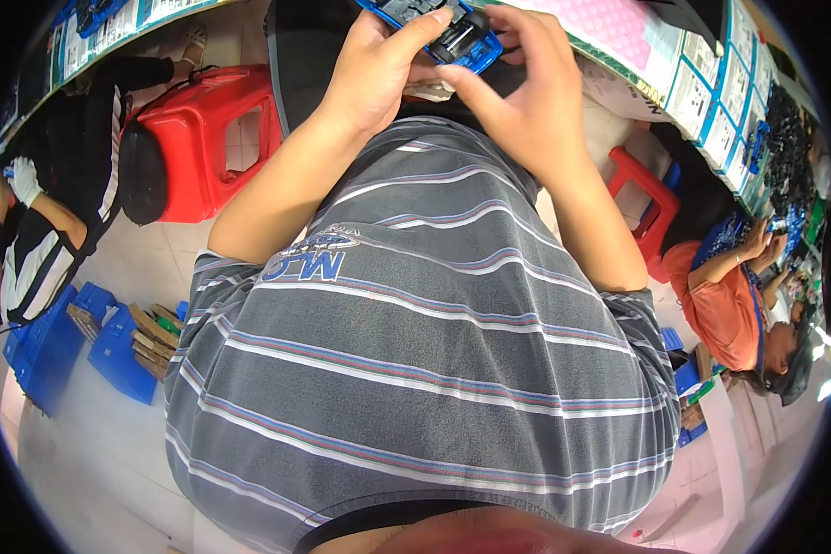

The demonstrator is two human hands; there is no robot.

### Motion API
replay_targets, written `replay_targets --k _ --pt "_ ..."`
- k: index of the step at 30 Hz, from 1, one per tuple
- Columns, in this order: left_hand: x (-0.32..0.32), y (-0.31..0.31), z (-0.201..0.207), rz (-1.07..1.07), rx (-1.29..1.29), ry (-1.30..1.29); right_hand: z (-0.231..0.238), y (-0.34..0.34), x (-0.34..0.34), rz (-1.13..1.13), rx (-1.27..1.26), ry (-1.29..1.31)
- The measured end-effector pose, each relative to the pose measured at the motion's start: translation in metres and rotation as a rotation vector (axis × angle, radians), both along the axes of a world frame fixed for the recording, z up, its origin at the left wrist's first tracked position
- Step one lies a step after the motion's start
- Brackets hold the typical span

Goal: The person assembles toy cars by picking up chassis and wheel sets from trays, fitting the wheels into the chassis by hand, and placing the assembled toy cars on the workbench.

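A blue and black plastic part point(452, 37) is held up at the very top of the view, in front of the person's chest and just short of the near edge of the table point(619, 42). It is gripped from both sides. The left hand point(379, 69) is wrapped around its left end, the thumb laid across the top face and the other fingers curled underneath, so the part is pinched between them. The right hand point(517, 88) is closed on the right end, the thumb stretched across the underside toward the left hand and the forefinger hooked over the upper edge; whether its remaining fingers touch the part cannot be told, since they are hidden behind the hand.

Below the hands, most of the frame is filled by a grey striped shirt point(425, 351), with both bare forearms running up from it to the part.

On the table, a pink sheet point(609, 23) is seen beside the right hand, and a row of printed cards point(720, 102) is laid along the table's edge further right. Small dark parts point(789, 138) are heaped at the far right end.

A red stool point(217, 138) is seen on the floor to the left, another red stool point(646, 189) to the right. A person in black and white point(28, 240) is seated at far left beside blue trays point(74, 342); a person in orange point(729, 309) is working at right.
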State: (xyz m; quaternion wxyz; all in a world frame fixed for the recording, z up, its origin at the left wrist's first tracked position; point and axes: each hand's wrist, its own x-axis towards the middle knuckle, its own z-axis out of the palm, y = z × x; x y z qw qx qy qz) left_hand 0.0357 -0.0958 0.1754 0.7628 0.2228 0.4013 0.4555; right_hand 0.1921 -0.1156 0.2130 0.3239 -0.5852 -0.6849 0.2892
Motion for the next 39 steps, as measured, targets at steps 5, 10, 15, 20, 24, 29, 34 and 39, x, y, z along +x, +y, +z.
replay_targets --k 5,10,15,20,24,29,34,39 --pt "0.003 -0.003 0.000 -0.003 0.016 0.000 -0.049 0.012 -0.003 0.104 0.756 0.445" --pt "0.007 -0.005 0.001 0.050 -0.031 0.057 -0.003 -0.002 -0.004 -0.059 0.122 -0.040" --pt "-0.005 -0.005 -0.013 0.039 0.019 0.033 0.014 -0.001 -0.004 0.046 0.151 -0.099" --pt "-0.008 -0.003 0.010 -0.035 -0.028 0.029 0.013 0.018 0.030 0.080 0.238 -0.051" --pt "-0.015 -0.005 -0.016 0.069 0.085 0.005 -0.029 0.079 0.099 -0.234 0.160 0.030" --pt "-0.020 -0.007 -0.017 0.054 0.084 -0.005 -0.083 0.101 0.124 -0.374 0.343 -0.295" --pt "-0.024 -0.006 -0.021 0.032 0.101 0.057 -0.077 0.102 0.113 -0.261 0.371 -0.410" --pt "-0.025 -0.003 -0.020 0.044 0.119 0.018 -0.075 0.102 0.107 -0.258 0.409 -0.360"
